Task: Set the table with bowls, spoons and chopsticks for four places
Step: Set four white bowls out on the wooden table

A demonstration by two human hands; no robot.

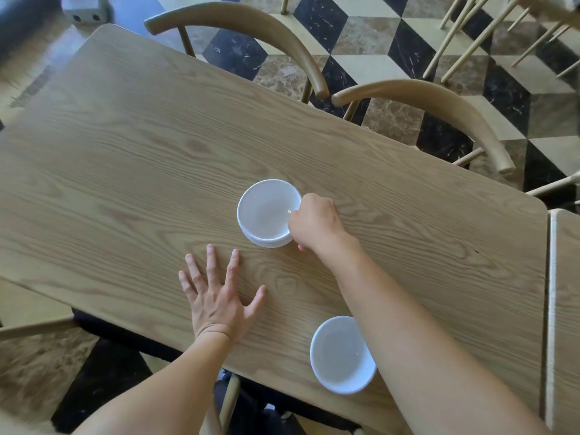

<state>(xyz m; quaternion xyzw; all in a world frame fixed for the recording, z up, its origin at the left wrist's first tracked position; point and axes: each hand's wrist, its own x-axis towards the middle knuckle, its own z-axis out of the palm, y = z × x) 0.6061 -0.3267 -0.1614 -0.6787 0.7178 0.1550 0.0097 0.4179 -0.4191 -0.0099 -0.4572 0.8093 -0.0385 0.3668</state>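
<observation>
A light wooden table (pixel 125 152) with bold grain fills the view, set on a floor (pixel 361 36) of black, cream and brown marble cubes. Two curved-back wooden chairs (pixel 251 29) stand along its far side. Near the middle sits a stack of white bowls (pixel 266 211); the right hand (pixel 315 222) curls round its right rim. The left hand (pixel 216 296) lies flat, fingers spread wide, on the wood. A single white bowl (pixel 340 353) rests by the near edge, right.
</observation>
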